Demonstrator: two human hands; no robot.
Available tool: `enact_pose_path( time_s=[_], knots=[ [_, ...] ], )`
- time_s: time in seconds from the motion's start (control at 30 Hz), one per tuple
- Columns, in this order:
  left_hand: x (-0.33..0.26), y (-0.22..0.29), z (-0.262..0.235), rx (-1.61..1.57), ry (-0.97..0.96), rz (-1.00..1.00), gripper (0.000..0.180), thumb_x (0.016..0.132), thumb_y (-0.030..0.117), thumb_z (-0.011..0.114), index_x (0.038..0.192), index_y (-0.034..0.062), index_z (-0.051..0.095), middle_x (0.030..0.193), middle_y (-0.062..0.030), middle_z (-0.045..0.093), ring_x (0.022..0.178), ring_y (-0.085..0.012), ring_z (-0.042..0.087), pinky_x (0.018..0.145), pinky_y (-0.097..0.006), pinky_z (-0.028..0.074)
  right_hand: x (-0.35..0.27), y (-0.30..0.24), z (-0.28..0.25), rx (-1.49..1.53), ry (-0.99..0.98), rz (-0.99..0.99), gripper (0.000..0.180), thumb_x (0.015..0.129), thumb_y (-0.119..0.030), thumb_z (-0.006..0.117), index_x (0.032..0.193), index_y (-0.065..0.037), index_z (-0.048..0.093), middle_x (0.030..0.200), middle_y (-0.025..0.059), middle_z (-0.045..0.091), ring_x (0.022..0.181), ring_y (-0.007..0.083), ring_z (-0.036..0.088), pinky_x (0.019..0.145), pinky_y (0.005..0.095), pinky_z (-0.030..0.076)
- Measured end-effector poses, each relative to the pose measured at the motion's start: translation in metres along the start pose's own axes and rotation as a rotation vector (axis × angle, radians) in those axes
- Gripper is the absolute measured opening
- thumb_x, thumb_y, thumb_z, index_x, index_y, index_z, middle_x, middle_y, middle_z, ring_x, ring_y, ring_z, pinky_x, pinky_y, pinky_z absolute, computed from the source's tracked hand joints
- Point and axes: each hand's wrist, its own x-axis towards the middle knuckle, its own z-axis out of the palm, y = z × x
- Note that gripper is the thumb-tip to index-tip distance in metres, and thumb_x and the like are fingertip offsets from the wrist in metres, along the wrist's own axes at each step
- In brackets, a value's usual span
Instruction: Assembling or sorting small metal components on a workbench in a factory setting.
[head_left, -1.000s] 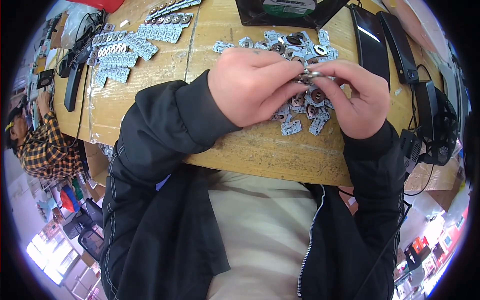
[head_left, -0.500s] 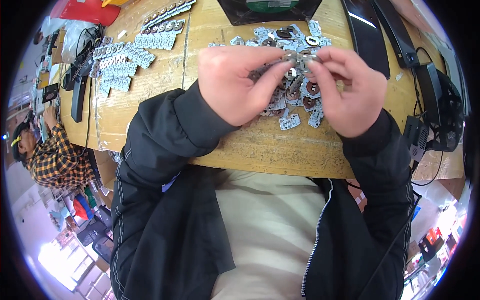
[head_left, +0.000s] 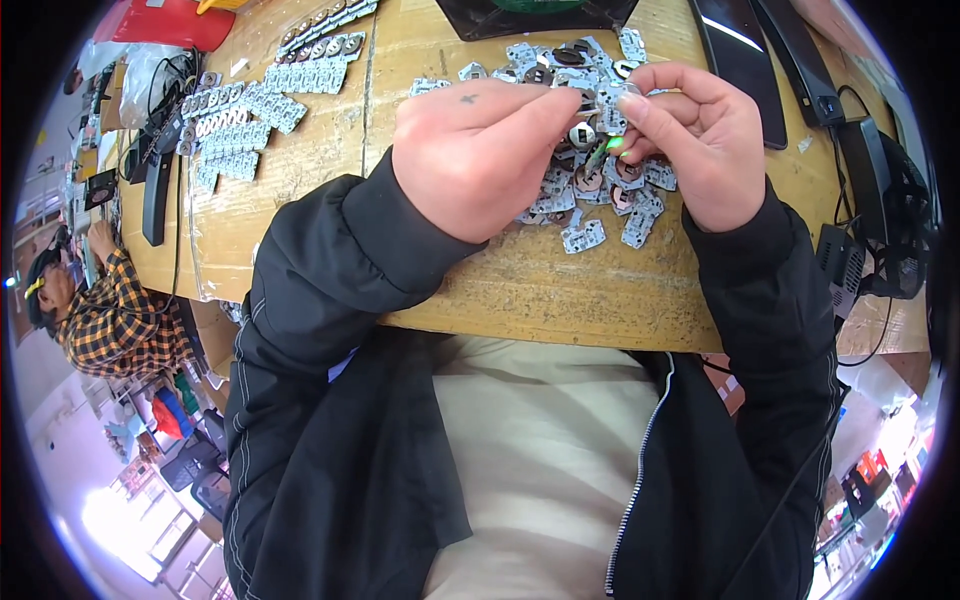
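Note:
Between the thumb and fingers of my right hand (head_left: 705, 140) is a small pale circuit board (head_left: 611, 112), held upright over a pile. A green light (head_left: 613, 144) glows just below it, beside the fingers. My left hand (head_left: 485, 150) is closed in a pinch at the board's left edge; what its fingertips hold is hidden. Under both hands lies the heap of similar boards (head_left: 583, 236), many bearing round brown or silvery coin-cell holders. My left hand covers part of this heap.
Neat rows of boards (head_left: 232, 165) lie on the wooden table (head_left: 520, 290) at the left. A black tray (head_left: 540, 20) stands behind the heap. At right are a dark flat panel (head_left: 740, 75) and a black fan (head_left: 890, 215). Another person (head_left: 110, 310) sits far left.
The board between my hands has turned its flat face toward me, and a green glow has appeared under it. My left hand has rolled over, back upward; my right hand has risen slightly.

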Motion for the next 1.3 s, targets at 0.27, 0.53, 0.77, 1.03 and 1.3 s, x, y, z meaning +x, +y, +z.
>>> enact_pose_path(
  time_s=[0.27,0.53,0.77,1.03,1.3],
  knots=[
    [0.000,0.001,0.001,0.007,0.012,-0.020,0.026,0.069,-0.007,0.073,0.094,0.0006,0.070,0.073,-0.0121,0.066,0.060,-0.0229,0.065,0.052,-0.029,0.051,0.000,-0.001,-0.002,0.015,-0.022,0.003,0.020,0.090,-0.005,0.061,0.107,0.006,0.057,0.079,0.0098,0.068,0.069,0.0120,0.066,0.061,0.0201,0.053],
    [-0.001,-0.005,0.004,-0.012,-0.008,0.094,0.028,0.070,-0.006,0.073,0.097,-0.0010,0.068,0.074,-0.0134,0.066,0.061,-0.0243,0.065,0.052,-0.030,0.051,-0.003,-0.003,-0.001,-0.005,-0.004,0.002,0.020,0.091,-0.005,0.060,0.107,0.006,0.057,0.082,0.0101,0.068,0.071,0.0121,0.066,0.063,0.0204,0.053],
    [0.002,-0.004,-0.002,-0.048,0.029,0.016,0.025,0.070,-0.005,0.074,0.095,-0.0009,0.069,0.076,-0.0127,0.067,0.064,-0.0242,0.067,0.055,-0.030,0.053,0.003,-0.002,-0.014,-0.029,0.061,-0.234,0.015,0.085,-0.002,0.067,0.098,0.004,0.069,0.096,0.0122,0.070,0.079,0.0113,0.065,0.067,0.0215,0.052],
    [0.000,-0.007,0.000,-0.097,0.027,0.061,0.026,0.070,-0.006,0.074,0.095,-0.0011,0.069,0.078,-0.0136,0.067,0.066,-0.0253,0.067,0.056,-0.030,0.053,-0.005,-0.011,-0.011,-0.215,-0.037,-0.446,0.016,0.080,0.010,0.065,0.095,0.004,0.070,0.094,0.0136,0.069,0.079,0.0147,0.065,0.069,0.0226,0.051],
    [0.002,0.004,-0.002,-0.267,-0.071,-0.160,0.017,0.072,0.002,0.072,0.089,0.0025,0.070,0.072,-0.0120,0.067,0.063,-0.0263,0.066,0.057,-0.031,0.053,-0.007,-0.017,-0.005,-0.553,-0.100,-0.569,0.017,0.076,0.010,0.068,0.093,0.006,0.068,0.084,0.0133,0.070,0.073,0.0165,0.066,0.067,0.0232,0.052]
  ],
)
